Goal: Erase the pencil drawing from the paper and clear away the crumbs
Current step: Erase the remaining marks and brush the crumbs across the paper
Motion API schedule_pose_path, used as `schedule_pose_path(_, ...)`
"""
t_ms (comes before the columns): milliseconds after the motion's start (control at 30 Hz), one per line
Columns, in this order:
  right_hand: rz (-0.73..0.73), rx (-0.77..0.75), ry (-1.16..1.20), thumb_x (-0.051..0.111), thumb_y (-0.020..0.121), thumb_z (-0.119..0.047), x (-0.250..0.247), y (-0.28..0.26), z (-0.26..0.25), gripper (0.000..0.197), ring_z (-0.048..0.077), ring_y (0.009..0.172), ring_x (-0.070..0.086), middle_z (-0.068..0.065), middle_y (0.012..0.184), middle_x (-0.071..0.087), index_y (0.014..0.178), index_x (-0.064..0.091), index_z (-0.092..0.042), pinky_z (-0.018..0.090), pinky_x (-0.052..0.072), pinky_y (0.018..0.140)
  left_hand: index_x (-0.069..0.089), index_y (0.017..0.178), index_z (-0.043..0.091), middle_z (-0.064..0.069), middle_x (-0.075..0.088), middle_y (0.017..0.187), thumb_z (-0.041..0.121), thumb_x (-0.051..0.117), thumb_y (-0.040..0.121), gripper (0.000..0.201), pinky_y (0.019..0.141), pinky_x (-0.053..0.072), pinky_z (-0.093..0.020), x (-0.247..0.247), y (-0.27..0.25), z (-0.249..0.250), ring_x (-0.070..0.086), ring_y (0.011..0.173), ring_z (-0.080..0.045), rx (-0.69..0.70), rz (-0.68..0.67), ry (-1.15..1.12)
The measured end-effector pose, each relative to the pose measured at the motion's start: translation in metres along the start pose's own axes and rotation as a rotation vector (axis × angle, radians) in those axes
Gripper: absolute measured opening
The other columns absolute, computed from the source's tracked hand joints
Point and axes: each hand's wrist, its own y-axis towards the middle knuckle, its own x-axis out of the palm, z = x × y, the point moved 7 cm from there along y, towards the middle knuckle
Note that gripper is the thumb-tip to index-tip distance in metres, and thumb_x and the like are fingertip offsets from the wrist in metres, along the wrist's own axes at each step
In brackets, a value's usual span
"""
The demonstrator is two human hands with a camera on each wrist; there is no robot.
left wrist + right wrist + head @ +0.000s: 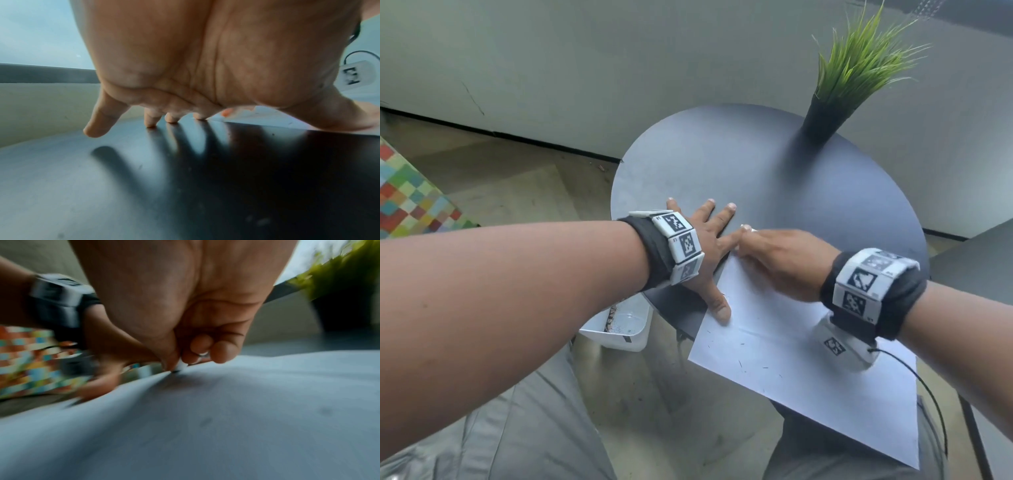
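Note:
A white sheet of paper (791, 359) lies on the near side of a round dark table (722, 154), its near corner hanging past the edge. Small dark crumbs (741, 363) dot the sheet. My left hand (702, 236) is spread flat, its fingers on the table and its thumb pressing the paper's left edge. In the left wrist view the left hand's fingertips (151, 124) touch the tabletop. My right hand (774, 253) is at the sheet's far corner. Its thumb and fingers pinch a small white eraser (182, 365) against the paper (226, 418); this view is blurred.
A green grass-like plant (859, 68) in a black pot (822, 120) stands at the table's back right. A white bin (619, 325) holding dark specks sits on the floor under the table's left edge. A colourful chequered object (410, 195) lies at far left.

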Motion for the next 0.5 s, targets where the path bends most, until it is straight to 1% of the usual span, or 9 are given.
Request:
schedule_pose_path(67,-0.100,-0.164,0.030,0.050,0.094,-0.022,0.015,-0.011,-0.031,0.019,0.030,0.097,0.059,0.000,0.107,0.062,0.113,0.051,-0.022,0.037,0.047,0.077,-0.019,0.153,0.035,-0.001,-0.025,0.162,0.101,0.055,0.036,0.153,0.102,0.010,-0.081,-0.002,0.000,0.003,-0.016,0.150,-0.034,-0.004,-0.018,0.024)
schedule_pose_path(100,-0.149,-0.165,0.052,0.044,0.094,-0.026,0.018,-0.013,-0.032,0.020,0.029,0.097,0.059,0.000,0.107,0.062,0.113,0.051,-0.023,0.039,0.049,0.078,-0.018,0.153,0.033,-0.001,-0.025,0.162,0.100,0.055,0.037,0.153,0.103,0.010,-0.081,-0.004,-0.001,0.004,-0.016,0.150,-0.034,0.000,-0.021,0.031)
schedule_pose_path(167,-0.129,0.005,0.051,0.031,0.094,-0.034,0.009,-0.004,-0.001,0.031,0.029,0.101,0.059,-0.001,0.113,0.062,0.117,0.049,-0.026,0.042,0.050,0.080,-0.014,0.155,0.030,0.000,-0.024,0.162,0.100,0.056,0.038,0.153,0.103,0.014,-0.080,-0.006,0.000,0.005,-0.015,0.150,-0.033,0.027,-0.002,0.033)
schedule_pose_path(233,-0.014,0.131,0.003,0.033,0.096,-0.034,-0.002,0.001,0.029,0.023,0.032,0.097,0.060,0.000,0.106,0.061,0.111,0.048,-0.024,0.043,0.050,0.077,-0.009,0.156,0.025,0.002,-0.023,0.163,0.099,0.056,0.039,0.154,0.104,0.015,-0.079,-0.007,0.000,0.006,-0.014,0.151,-0.030,0.068,0.017,0.043)
schedule_pose_path(300,-0.006,0.062,-0.007,0.037,0.096,-0.029,0.002,-0.003,0.015,0.025,0.033,0.098,0.060,0.002,0.111,0.062,0.117,0.049,-0.021,0.043,0.050,0.077,-0.009,0.157,0.021,0.005,-0.022,0.163,0.099,0.057,0.040,0.155,0.107,0.015,-0.076,-0.007,0.001,0.008,-0.014,0.151,-0.028,0.087,0.008,0.059)
schedule_pose_path(333,-0.056,-0.021,0.000,0.040,0.095,-0.025,0.007,-0.008,-0.005,0.029,0.032,0.099,0.060,0.002,0.114,0.062,0.122,0.050,-0.020,0.041,0.050,0.079,-0.011,0.157,0.019,0.005,-0.022,0.163,0.098,0.057,0.042,0.155,0.108,0.015,-0.075,-0.006,0.001,0.009,-0.015,0.151,-0.027,0.090,-0.001,0.066)
schedule_pose_path(400,-0.128,-0.156,0.028,0.046,0.096,-0.022,0.019,-0.019,-0.029,0.024,0.029,0.098,0.058,0.001,0.109,0.062,0.118,0.054,-0.018,0.032,0.044,0.078,-0.014,0.156,0.017,0.004,-0.023,0.163,0.098,0.056,0.044,0.155,0.109,0.016,-0.072,-0.007,0.003,0.011,-0.014,0.151,-0.025,0.093,-0.017,0.083)
schedule_pose_path(433,-0.128,-0.121,0.061,0.046,0.097,-0.021,0.017,-0.018,-0.023,0.023,0.028,0.100,0.057,0.000,0.110,0.062,0.118,0.054,-0.018,0.029,0.042,0.078,-0.014,0.156,0.016,0.004,-0.022,0.163,0.097,0.057,0.045,0.154,0.110,0.017,-0.071,-0.007,0.003,0.012,-0.013,0.152,-0.024,0.096,-0.018,0.086)
schedule_pose_path(500,-0.019,0.083,0.073,0.040,0.098,-0.029,0.002,-0.008,0.012,0.026,0.029,0.103,0.058,0.000,0.114,0.062,0.118,0.053,-0.019,0.034,0.045,0.082,-0.013,0.156,0.015,0.002,-0.021,0.163,0.096,0.056,0.048,0.152,0.111,0.019,-0.068,-0.008,0.003,0.012,-0.010,0.152,-0.025,0.100,-0.004,0.097)
